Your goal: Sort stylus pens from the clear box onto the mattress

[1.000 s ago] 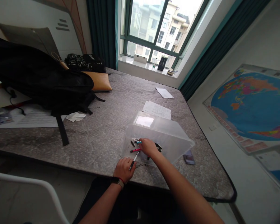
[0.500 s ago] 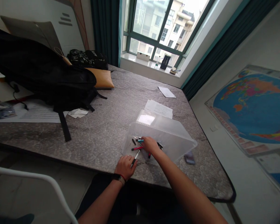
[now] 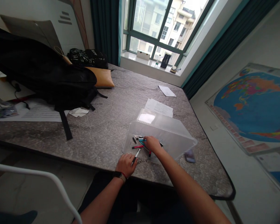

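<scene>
My left hand (image 3: 126,164) is closed around a white-and-black pen (image 3: 136,156), near the front edge of the mattress-like surface (image 3: 102,137). A translucent plastic box (image 3: 175,143) lies on its side with its opening towards me. Inside it several pens lie loose, among them a red pen (image 3: 137,147) and a blue pen (image 3: 142,140). My right hand (image 3: 152,143) reaches into the opening, its fingers bent down at the pens. Its fingertips are hidden, so what they grip cannot be made out.
Printed sheets (image 3: 160,106) lie behind the box, and a smaller paper (image 3: 167,91) is farther back. A black backpack (image 3: 44,71) and a tan pouch (image 3: 102,77) are at the left. A white chair frame (image 3: 37,171) stands at the lower left.
My right hand has shifted slightly to the right among the pens, and more of the blue pens shows beside it. My left hand stays in nearly the same place with its pen.
</scene>
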`<state>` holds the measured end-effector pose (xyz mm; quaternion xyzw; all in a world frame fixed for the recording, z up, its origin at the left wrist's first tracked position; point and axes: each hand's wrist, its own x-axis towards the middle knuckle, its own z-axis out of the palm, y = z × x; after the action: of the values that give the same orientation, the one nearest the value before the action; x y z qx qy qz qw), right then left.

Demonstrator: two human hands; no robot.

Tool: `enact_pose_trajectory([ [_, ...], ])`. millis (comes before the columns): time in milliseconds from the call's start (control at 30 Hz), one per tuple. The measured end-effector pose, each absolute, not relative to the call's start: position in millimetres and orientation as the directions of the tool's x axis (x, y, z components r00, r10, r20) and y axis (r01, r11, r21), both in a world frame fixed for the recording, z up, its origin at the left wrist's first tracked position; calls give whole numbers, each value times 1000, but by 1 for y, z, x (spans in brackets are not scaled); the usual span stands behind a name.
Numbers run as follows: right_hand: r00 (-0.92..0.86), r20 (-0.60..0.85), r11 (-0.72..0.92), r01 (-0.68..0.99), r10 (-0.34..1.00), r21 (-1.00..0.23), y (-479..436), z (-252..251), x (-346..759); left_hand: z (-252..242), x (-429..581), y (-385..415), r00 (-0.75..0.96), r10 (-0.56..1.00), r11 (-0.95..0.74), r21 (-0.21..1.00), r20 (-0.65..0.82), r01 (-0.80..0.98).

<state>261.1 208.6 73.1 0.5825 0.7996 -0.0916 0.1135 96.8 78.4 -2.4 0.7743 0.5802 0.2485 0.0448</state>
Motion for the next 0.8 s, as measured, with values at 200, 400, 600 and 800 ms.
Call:
enact_pose_trajectory([
  [200,-286,-295,289,957,912,-32,202,76,269,2,96,78,204,921,-325,364,333,873],
  [400,-230,-191,217,972,954,-90,202,83,286,-1,96,78,199,923,-319,371,328,872],
  [600,-211,-250,202,977,945,-63,201,84,294,-2,96,78,204,923,-324,371,326,871],
  [800,-255,-295,244,967,921,-76,211,78,262,-1,97,78,203,924,-317,349,325,882],
])
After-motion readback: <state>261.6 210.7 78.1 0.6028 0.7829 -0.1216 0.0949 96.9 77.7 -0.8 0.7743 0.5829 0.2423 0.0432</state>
